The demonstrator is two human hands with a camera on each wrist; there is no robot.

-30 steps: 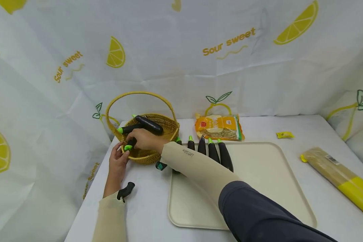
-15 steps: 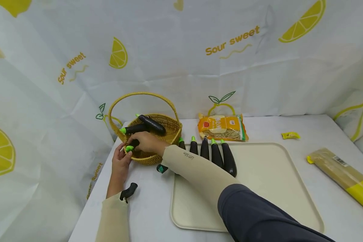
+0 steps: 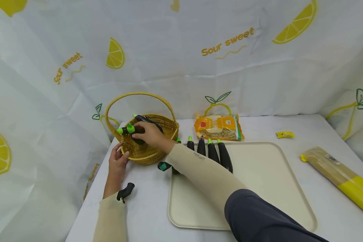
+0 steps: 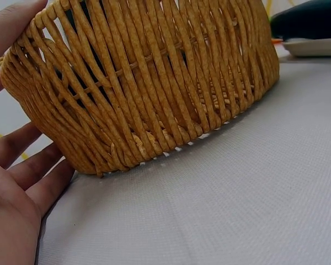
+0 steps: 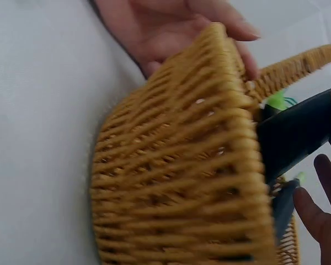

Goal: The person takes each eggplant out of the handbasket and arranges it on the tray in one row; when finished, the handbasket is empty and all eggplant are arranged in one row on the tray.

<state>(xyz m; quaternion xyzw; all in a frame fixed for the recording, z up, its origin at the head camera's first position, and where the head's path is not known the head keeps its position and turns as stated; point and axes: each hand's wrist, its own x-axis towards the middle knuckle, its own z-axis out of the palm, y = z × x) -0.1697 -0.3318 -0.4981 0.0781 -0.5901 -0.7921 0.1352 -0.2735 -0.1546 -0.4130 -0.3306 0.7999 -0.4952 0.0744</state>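
Observation:
My right hand (image 3: 151,135) grips a dark eggplant (image 5: 298,132) with a green stem, holding it over the inside of a wicker basket (image 3: 149,158) with a tall arched handle. Two more eggplants lie in the basket, one (image 3: 143,118) partly behind my right hand. At the basket's near left side, my left hand (image 3: 118,164) holds the rim. Its thumb lies over the rim and its other fingers are against the outer wall, as the left wrist view shows. The right hand's fingertips are partly cut off in the right wrist view.
A beige tray (image 3: 260,191) to the right bears several eggplants (image 3: 225,156) in a row, some hidden by the right sleeve. Behind it lies an orange noodle bag (image 3: 219,127). Farther right are a small yellow packet (image 3: 285,134) and a long brown-and-yellow package (image 3: 338,178).
My right hand has raised the eggplant from the near left of the basket, upward and away from the left hand. The left hand keeps its place at the rim.

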